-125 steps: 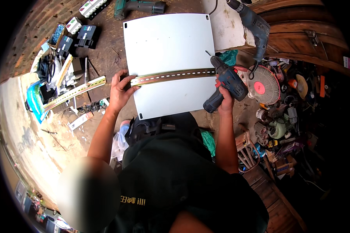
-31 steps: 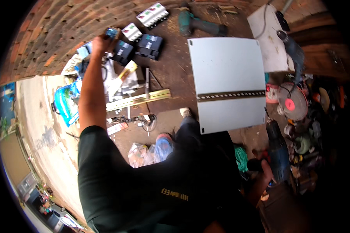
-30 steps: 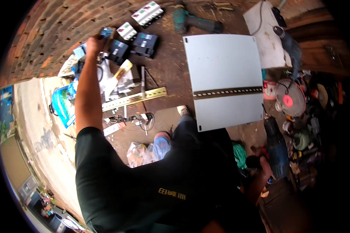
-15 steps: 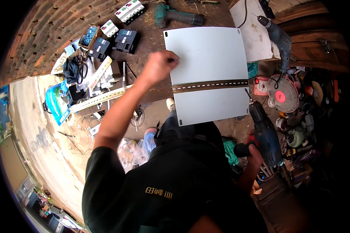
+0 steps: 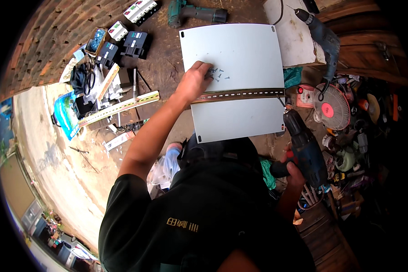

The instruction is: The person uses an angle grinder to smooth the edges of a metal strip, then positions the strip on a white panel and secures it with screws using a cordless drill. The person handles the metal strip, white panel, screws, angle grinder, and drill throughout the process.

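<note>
A white metal panel (image 5: 233, 50) lies before me with a slotted mounting rail (image 5: 240, 94) across it. My left hand (image 5: 196, 81) rests on the panel just above the rail, fingers curled over a small scatter of screws (image 5: 220, 75); its fingertips are partly hidden. Several screws lie loose beside the fingers. My right hand (image 5: 294, 172) grips a blue-and-black cordless drill (image 5: 309, 152) at the panel's right edge. The drill's bit points up and away, close to the rail's right end.
A green cordless drill (image 5: 197, 14) lies beyond the panel. Circuit breakers (image 5: 140, 11), black contactors (image 5: 135, 44) and a box of blue screws (image 5: 96, 40) stand at far left. A yellowish rail (image 5: 122, 108) lies left; another drill (image 5: 324, 45) and a fan (image 5: 332, 106) are right.
My left hand has moved down and right on the panel, and loose screws now show there. The drill stays in my right hand. The whole view has shifted slightly.
</note>
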Available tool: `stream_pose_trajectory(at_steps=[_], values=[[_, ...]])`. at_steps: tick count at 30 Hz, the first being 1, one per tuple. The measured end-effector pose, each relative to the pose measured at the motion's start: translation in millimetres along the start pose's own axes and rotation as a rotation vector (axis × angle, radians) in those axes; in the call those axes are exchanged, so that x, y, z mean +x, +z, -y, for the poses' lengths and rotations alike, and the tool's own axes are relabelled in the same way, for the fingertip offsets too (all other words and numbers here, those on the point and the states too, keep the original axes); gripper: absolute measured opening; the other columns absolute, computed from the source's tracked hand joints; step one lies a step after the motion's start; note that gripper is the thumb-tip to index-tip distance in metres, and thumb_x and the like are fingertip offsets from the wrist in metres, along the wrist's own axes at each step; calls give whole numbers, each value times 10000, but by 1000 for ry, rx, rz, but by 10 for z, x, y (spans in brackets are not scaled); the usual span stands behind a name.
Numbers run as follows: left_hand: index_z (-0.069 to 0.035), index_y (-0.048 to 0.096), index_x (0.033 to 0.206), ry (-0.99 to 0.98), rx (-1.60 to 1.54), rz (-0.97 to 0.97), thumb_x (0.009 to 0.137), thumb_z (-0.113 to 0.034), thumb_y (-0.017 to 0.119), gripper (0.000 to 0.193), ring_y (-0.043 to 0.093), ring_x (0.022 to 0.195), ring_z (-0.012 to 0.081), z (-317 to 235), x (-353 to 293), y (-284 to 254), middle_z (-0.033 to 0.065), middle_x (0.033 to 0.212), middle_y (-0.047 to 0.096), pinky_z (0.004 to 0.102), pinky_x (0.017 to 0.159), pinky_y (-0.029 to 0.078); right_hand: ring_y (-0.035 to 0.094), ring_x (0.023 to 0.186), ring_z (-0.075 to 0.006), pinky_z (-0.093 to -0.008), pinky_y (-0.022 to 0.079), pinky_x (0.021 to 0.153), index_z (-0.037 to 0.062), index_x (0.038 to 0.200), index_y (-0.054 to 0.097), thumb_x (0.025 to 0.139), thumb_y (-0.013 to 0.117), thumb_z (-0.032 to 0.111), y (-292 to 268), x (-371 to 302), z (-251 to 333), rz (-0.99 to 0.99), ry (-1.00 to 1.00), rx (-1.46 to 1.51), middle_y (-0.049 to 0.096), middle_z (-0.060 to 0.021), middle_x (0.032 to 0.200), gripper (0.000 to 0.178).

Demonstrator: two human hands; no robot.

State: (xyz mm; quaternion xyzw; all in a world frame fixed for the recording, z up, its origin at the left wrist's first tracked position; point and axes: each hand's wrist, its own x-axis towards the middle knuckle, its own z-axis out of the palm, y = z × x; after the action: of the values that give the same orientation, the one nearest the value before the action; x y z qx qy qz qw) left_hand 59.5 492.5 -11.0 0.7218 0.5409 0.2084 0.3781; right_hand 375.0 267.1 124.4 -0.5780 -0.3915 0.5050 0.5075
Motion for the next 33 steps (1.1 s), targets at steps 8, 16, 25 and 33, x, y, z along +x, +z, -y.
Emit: stream_pose_trajectory(at_steps=[8, 16, 25, 33], values=[[-63, 717, 1026, 84, 50, -107, 798, -43, 736, 230, 671, 893, 310, 93, -23, 49, 131, 1026, 636, 376, 797, 562, 629, 805, -193, -363, 497, 768, -48, 1135, 615, 779, 702, 184, -44, 36, 10, 30, 17, 33, 656, -183, 1105, 434], [-71, 724, 955, 138, 77, -122, 826, -69, 712, 130, 667, 887, 313, 155, 11, 58, 109, 1004, 646, 385, 798, 557, 635, 797, -213, -376, 512, 747, -54, 1194, 598, 796, 667, 140, -110, -25, -42, 126, 91, -11, 643, -182, 1104, 448], [-36, 705, 991, 104, -19, -109, 851, -88, 675, 153, 656, 938, 361, 190, -20, 39, 138, 1060, 654, 416, 841, 543, 629, 811, -193, -375, 508, 776, -49, 1214, 598, 820, 652, 100, 20, 1, 13, 148, 120, -65, 654, -138, 1039, 425], [-12, 677, 968, 39, 129, -97, 849, -153, 702, 186, 643, 917, 388, 203, -112, 21, 170, 1020, 626, 450, 821, 536, 635, 820, -192, -362, 505, 779, -55, 1191, 611, 815, 642, 77, 136, -1, 91, 105, 138, -52, 669, -124, 971, 399]])
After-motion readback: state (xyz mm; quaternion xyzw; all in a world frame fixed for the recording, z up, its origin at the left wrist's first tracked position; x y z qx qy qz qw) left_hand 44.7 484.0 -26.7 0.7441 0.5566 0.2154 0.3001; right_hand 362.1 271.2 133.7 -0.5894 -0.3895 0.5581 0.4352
